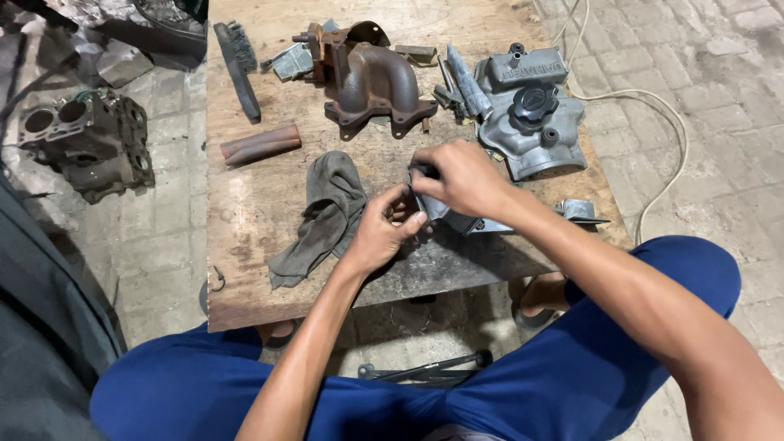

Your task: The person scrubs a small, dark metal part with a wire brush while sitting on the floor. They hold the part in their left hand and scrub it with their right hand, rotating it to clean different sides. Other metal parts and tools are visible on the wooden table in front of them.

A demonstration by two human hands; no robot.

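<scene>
Rusty exhaust manifold [371, 82], grey valve cover [535, 114], grey rag [327, 212], wire brush [238, 65], engine block [86, 143] on floor

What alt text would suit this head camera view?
Both hands, left hand and right hand, grip a small metal part over a wooden board, beside a grey rag, a rusty pipe elbow and a grey engine cover.

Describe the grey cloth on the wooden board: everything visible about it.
The grey cloth is a soft, worn-looking rag, crumpled and folded lengthwise. It lies flat on the wooden board, running from mid-board toward the near edge. Its right side lies against or just under the left hand. A rusty tube piece lies just beyond it, apart.
</scene>
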